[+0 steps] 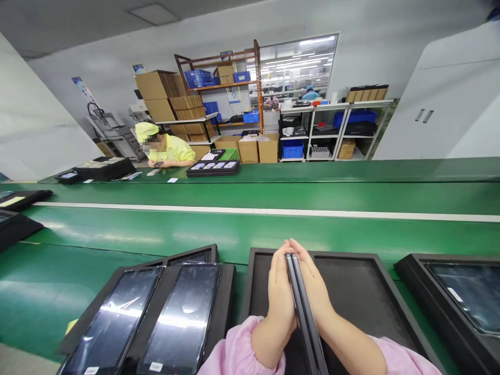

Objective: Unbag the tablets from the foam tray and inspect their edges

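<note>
My left hand [279, 289] and my right hand [314, 286] are pressed flat against the two sides of a pair of thin dark tablets [302, 307] held on edge, back to back, between the palms. Fingers lie straight along the slabs and the fingertips meet at the far end. The tablets stand over an empty black tray [351, 284] right in front of me. I wear pink sleeves.
Two dark-screened tablets [179, 317] lie in black trays to my left, another tray with a tablet [464, 291] is at the right. A green conveyor belt [250, 229] runs across. A person in yellow [164, 148] works on the far side beside a tray of devices [213, 167]. Shelves and cartons stand behind.
</note>
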A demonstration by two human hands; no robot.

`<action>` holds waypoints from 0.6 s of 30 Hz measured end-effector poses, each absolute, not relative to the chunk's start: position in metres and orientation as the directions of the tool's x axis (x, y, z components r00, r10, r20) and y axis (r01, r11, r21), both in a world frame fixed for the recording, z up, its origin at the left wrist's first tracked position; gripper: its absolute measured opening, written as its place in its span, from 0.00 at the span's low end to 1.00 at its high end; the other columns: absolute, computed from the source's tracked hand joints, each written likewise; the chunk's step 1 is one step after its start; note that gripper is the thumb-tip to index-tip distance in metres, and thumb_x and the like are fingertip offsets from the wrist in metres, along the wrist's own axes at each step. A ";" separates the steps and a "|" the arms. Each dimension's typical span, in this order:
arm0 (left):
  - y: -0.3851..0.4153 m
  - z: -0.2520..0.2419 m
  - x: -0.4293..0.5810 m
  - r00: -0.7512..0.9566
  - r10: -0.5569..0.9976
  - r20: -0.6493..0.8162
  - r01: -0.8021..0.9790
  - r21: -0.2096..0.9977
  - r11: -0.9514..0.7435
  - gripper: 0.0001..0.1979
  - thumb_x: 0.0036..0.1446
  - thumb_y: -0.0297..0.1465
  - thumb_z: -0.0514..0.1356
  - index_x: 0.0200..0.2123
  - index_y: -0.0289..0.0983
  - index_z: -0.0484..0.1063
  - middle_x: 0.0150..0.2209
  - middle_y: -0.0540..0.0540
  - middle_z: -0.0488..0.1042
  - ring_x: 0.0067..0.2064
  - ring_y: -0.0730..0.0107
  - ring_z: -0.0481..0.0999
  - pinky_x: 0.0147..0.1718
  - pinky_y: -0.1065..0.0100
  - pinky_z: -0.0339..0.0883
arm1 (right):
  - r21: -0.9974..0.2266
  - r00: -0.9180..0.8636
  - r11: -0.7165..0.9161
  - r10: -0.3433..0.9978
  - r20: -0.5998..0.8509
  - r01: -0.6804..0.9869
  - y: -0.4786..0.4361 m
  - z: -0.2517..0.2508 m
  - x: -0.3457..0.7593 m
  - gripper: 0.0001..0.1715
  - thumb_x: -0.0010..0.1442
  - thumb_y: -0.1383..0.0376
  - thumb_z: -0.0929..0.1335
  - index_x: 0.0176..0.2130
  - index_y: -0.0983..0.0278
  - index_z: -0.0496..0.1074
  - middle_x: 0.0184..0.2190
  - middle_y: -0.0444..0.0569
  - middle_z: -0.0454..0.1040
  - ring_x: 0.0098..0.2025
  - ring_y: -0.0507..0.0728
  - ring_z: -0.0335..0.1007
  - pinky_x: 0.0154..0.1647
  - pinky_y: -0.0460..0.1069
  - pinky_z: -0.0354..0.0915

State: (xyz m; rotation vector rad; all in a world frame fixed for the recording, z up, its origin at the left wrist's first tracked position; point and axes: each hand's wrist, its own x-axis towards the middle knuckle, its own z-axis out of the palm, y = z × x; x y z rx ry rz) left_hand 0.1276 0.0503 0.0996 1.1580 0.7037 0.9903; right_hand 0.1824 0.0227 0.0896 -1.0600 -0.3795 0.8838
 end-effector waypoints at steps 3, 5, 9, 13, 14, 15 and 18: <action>0.053 0.100 0.133 0.418 0.908 -0.002 -0.257 0.959 0.120 0.14 0.57 0.39 0.52 0.37 0.36 0.71 0.42 0.44 0.76 0.48 0.63 0.73 0.51 0.64 0.64 | -0.847 0.629 0.201 0.755 -0.186 -0.492 0.025 0.094 0.186 0.26 0.51 0.60 0.64 0.50 0.62 0.66 0.54 0.49 0.67 0.56 0.59 0.62 0.59 0.53 0.58; 0.054 0.101 0.136 0.415 0.909 -0.034 -0.240 0.960 0.145 0.13 0.58 0.36 0.51 0.38 0.36 0.70 0.41 0.44 0.77 0.46 0.65 0.75 0.49 0.65 0.65 | -0.845 0.634 0.192 0.745 -0.206 -0.500 0.027 0.096 0.188 0.24 0.51 0.61 0.64 0.49 0.62 0.67 0.54 0.49 0.67 0.55 0.58 0.63 0.58 0.52 0.59; 0.059 0.102 0.143 0.395 0.914 -0.087 -0.239 0.951 0.194 0.12 0.58 0.35 0.52 0.38 0.35 0.70 0.44 0.43 0.76 0.48 0.64 0.74 0.51 0.64 0.64 | -0.851 0.641 0.170 0.733 -0.228 -0.496 0.032 0.097 0.193 0.23 0.52 0.61 0.64 0.48 0.62 0.68 0.51 0.50 0.70 0.52 0.59 0.67 0.55 0.53 0.63; 0.065 0.101 0.150 0.404 0.909 -0.103 -0.255 0.941 0.220 0.11 0.58 0.34 0.52 0.39 0.35 0.70 0.46 0.42 0.74 0.50 0.63 0.72 0.53 0.62 0.62 | -0.859 0.642 0.170 0.736 -0.215 -0.483 0.038 0.092 0.199 0.23 0.51 0.60 0.65 0.48 0.62 0.68 0.51 0.50 0.70 0.53 0.61 0.65 0.57 0.56 0.60; 0.066 0.102 0.152 0.411 0.907 -0.092 -0.252 0.945 0.210 0.11 0.58 0.33 0.52 0.39 0.35 0.70 0.46 0.43 0.75 0.50 0.64 0.72 0.53 0.63 0.62 | -0.857 0.637 0.173 0.742 -0.211 -0.485 0.039 0.090 0.201 0.24 0.51 0.59 0.66 0.48 0.62 0.67 0.50 0.51 0.70 0.53 0.61 0.65 0.58 0.56 0.59; 0.067 0.103 0.153 0.416 0.906 -0.081 -0.245 0.949 0.197 0.11 0.58 0.32 0.51 0.38 0.35 0.71 0.45 0.43 0.75 0.49 0.65 0.73 0.52 0.64 0.62 | -0.855 0.631 0.174 0.747 -0.207 -0.488 0.041 0.088 0.203 0.24 0.50 0.59 0.66 0.48 0.62 0.67 0.51 0.50 0.70 0.54 0.61 0.64 0.58 0.56 0.58; 0.068 0.106 0.155 0.417 0.906 -0.068 -0.231 0.957 0.178 0.12 0.59 0.32 0.50 0.38 0.36 0.71 0.43 0.45 0.76 0.48 0.66 0.74 0.51 0.65 0.63 | -0.860 0.623 0.177 0.759 -0.190 -0.478 0.044 0.085 0.206 0.24 0.50 0.58 0.66 0.47 0.61 0.66 0.51 0.49 0.70 0.54 0.61 0.64 0.59 0.56 0.58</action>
